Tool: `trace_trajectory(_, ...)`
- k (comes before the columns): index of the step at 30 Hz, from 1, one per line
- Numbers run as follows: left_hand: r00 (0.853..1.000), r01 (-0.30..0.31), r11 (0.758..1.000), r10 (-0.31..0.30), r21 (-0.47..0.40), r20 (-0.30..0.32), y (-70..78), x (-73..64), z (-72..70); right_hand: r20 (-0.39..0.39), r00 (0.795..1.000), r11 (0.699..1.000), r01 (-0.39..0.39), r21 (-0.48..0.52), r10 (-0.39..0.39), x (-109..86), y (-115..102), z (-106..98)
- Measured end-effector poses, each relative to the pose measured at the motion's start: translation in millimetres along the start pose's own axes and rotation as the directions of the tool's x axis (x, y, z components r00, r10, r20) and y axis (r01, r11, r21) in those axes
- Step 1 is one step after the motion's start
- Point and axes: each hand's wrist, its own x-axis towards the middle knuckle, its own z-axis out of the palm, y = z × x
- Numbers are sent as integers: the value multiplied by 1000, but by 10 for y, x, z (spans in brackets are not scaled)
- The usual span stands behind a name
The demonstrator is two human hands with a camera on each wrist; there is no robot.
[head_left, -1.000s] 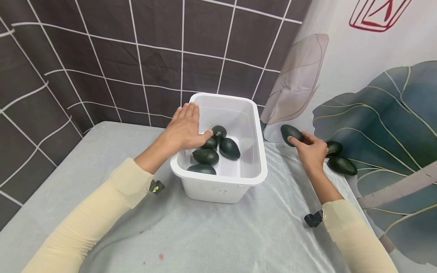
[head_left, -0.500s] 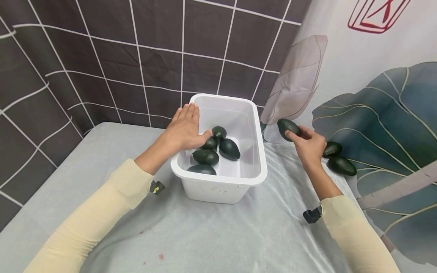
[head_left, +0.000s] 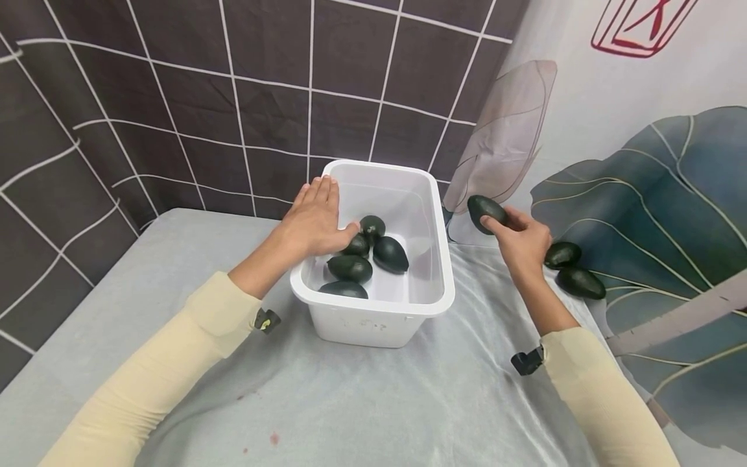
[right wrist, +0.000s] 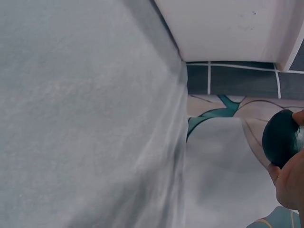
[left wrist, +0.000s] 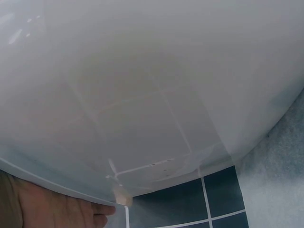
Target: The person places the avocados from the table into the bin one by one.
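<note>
The right hand (head_left: 521, 243) pinches an avocado (head_left: 482, 213) apart from and right of the white tub (head_left: 363, 331), long axis slanting toward it, while the left hand (head_left: 312, 226), fingers straight, rests at its left side.

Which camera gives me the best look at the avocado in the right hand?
The head view: most of the avocado shows, pinched by the right hand. The right wrist view has it at the right edge, partly covered; the left wrist view doesn't show it.
</note>
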Motion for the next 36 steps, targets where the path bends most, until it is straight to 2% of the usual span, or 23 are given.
trace_trajectory(8,1000,3,1000,-3,1,5,14,-2,12,6,999,998,49,39,-49,4,-79,39)
trace_trajectory(25,1000,-1,1000,1,3,-6,17,-6,6,5,997,996,72,61,-73,-11,-252,67)
trace_trajectory(36,1000,-7,1000,7,14,-5,16,-7,-6,6,998,993,58,98,-58,-21,-317,99)
